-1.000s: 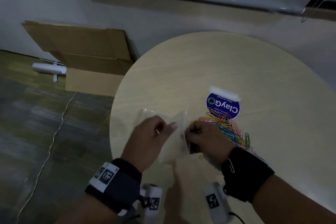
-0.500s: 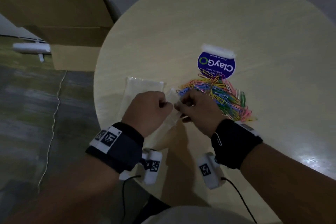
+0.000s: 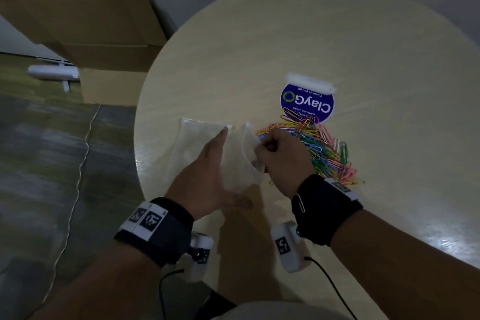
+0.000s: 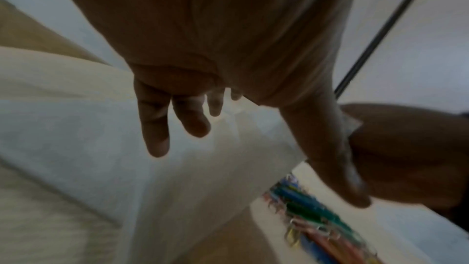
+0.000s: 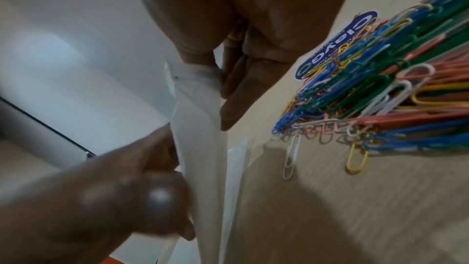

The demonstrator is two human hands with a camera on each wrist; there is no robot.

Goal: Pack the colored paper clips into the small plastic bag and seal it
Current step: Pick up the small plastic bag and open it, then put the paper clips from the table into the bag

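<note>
Spreading flat, the left hand [image 3: 205, 171] lies with straight fingers against the near side of the small plastic bag [image 3: 239, 161], steadying it over the worktop [image 3: 337, 34]. Just to its right, the right hand [image 3: 283, 161] pinches the bag's mouth edge. Beyond that hand, the colored paper clips [image 3: 319, 145] sit heaped, none bagged. Likely risk: the thin film slips from the pinch and the mouth collapses.
</note>
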